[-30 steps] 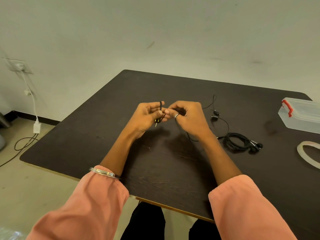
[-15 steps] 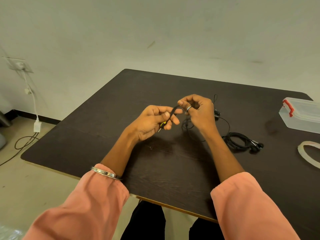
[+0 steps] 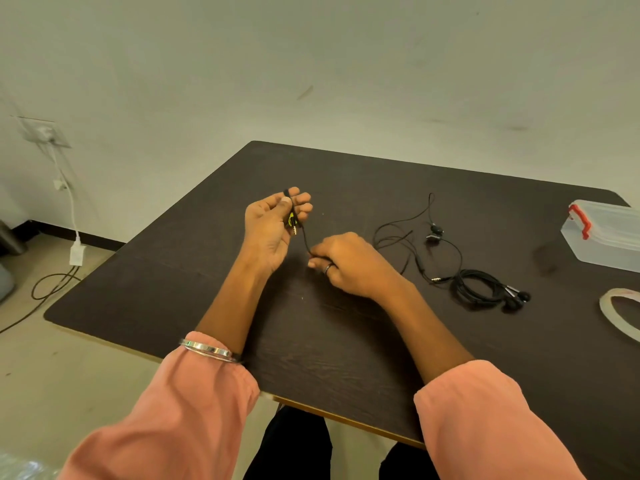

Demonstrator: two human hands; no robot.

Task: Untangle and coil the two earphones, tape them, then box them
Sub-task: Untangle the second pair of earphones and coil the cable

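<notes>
A dark wood-grain table (image 3: pixel 346 358) fills most of the view, set against a pale wall. At its far right corner stands a clear plastic box (image 3: pixel 604 237) with a red latch, lid on. Near the right edge, closer to the person, lies a ring of clear tape (image 3: pixel 620 315), partly cut off by the frame.

The left hand (image 3: pixel 273 226) is raised above the table, palm turned inward, fingers curled around a few turns of black cable with the thumb pinning them; a yellow-green plug (image 3: pixel 293 225) hangs out below the fingers. From it a short run of cable drops to the right hand (image 3: pixel 346 263), which sits low near the tabletop, fingers bent, pinching the cord between thumb and forefinger. This loose earphone (image 3: pixel 415 237) trails on to the right, its wire in open loops and its earbuds lying on the table.

Just beyond, a second coiled earphone (image 3: pixel 479 285) rests as a tight black bundle, buds to its right.
</notes>
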